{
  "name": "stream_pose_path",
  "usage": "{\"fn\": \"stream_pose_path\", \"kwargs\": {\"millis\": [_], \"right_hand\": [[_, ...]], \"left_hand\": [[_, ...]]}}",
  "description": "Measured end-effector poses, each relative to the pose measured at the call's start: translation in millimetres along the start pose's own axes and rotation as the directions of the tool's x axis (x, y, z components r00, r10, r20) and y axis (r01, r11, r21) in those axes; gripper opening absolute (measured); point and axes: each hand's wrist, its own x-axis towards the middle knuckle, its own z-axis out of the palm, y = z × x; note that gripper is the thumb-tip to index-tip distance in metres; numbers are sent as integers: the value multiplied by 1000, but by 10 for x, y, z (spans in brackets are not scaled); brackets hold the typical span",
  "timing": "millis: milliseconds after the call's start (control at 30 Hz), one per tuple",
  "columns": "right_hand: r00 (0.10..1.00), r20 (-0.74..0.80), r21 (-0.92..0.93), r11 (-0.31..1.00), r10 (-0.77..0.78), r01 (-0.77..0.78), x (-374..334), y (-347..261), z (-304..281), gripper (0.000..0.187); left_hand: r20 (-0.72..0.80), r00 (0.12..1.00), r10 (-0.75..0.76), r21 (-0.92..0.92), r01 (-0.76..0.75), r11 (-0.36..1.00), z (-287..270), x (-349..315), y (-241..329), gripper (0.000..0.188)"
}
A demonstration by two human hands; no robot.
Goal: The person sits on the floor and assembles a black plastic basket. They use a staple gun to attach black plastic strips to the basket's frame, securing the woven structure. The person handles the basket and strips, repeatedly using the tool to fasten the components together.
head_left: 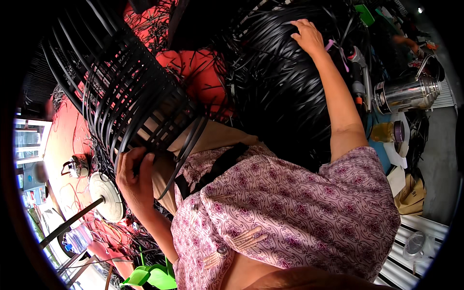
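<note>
While left fingers (140,162) grip black strips (145,96), right fingers (302,31) spread on a strip bundle (275,82) over the red floor (203,72).

The single head camera looked steeply down, close over the person's patterned shirt (290,203), taking in the woven black basket (130,92) and, perhaps, a red floor mat (203,77) beyond.

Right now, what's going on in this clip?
A person is weaving a black wicker frame out of plastic strips. The left hand grips strips at its lower edge. The right hand rests, fingers spread, on a big bundle of black strips. A steel flask lies to the right.
</note>
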Motion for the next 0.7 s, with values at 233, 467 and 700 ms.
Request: {"fn": "stream_pose_path", "kwargs": {"millis": [233, 467, 700], "right_hand": [[960, 278, -109, 994, 5, 27, 209, 19, -36, 35], [915, 390, -53, 989, -104, 135, 243, 146, -200, 27], [935, 302, -136, 962, -188, 237, 255, 146, -311, 14]], "left_hand": [[-7, 999, 31, -40, -31, 999, 30, -21, -65, 11], [17, 999, 33, -69, -32, 997, 6, -21, -90, 9], [-17, 998, 53, -100, -54, 994, 27, -15, -115, 10]]}}
